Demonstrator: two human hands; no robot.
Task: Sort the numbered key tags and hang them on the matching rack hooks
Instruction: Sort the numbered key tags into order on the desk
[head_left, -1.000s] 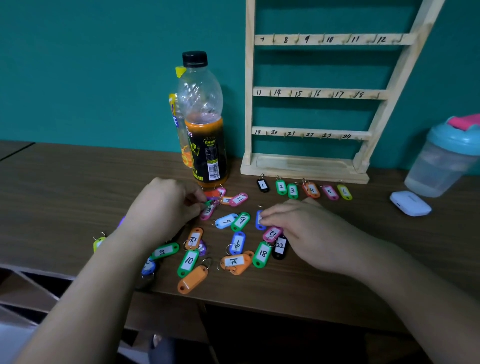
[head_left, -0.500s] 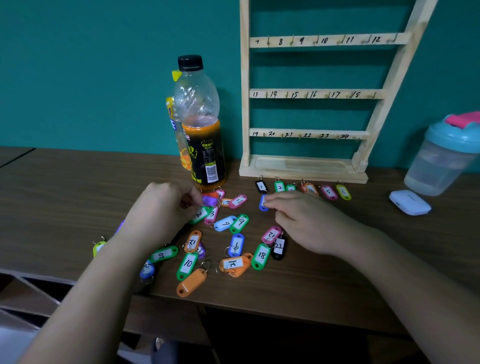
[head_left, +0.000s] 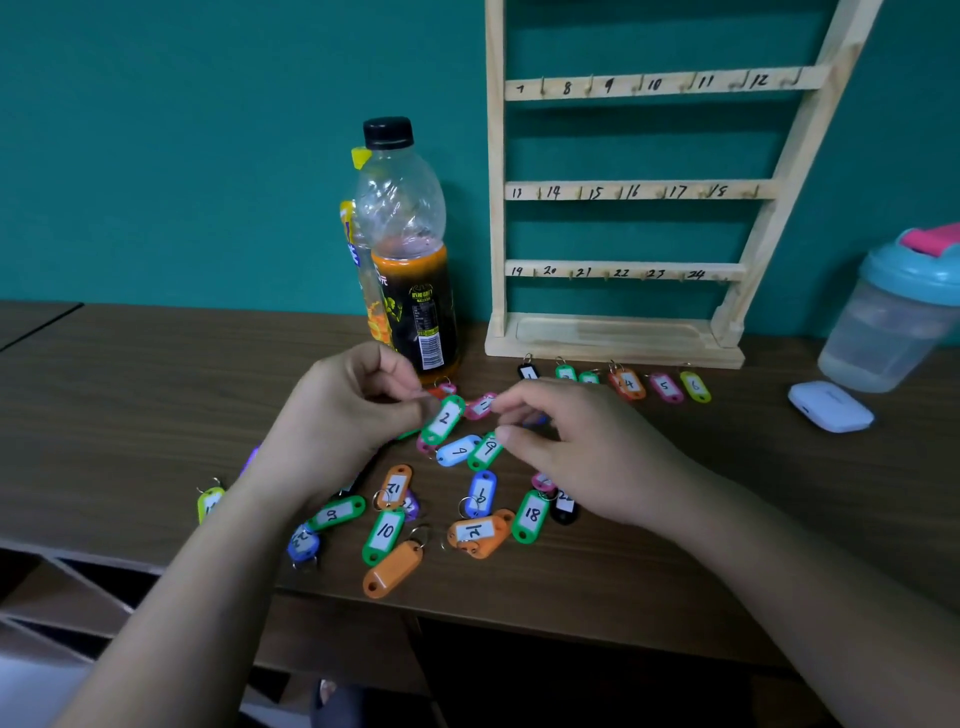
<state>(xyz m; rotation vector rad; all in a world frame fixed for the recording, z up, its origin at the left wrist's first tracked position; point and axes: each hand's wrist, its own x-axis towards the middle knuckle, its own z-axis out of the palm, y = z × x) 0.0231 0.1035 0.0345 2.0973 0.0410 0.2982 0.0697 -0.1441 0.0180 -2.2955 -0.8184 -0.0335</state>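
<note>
The grip of the left hand (head_left: 353, 415) pinches the green tag (head_left: 443, 420) marked 2 by its upper end, at frame centre. Just right of it the right hand (head_left: 587, 452) curls loosely; whether it holds anything cannot be told. Loose tags (head_left: 387, 530) lie below on the table (head_left: 130, 395); the rack (head_left: 613, 340) stands upper right.

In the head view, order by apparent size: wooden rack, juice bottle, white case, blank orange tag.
1. wooden rack
2. juice bottle
3. white case and blank orange tag look alike; the tag lies nearer, so unranked.
</note>
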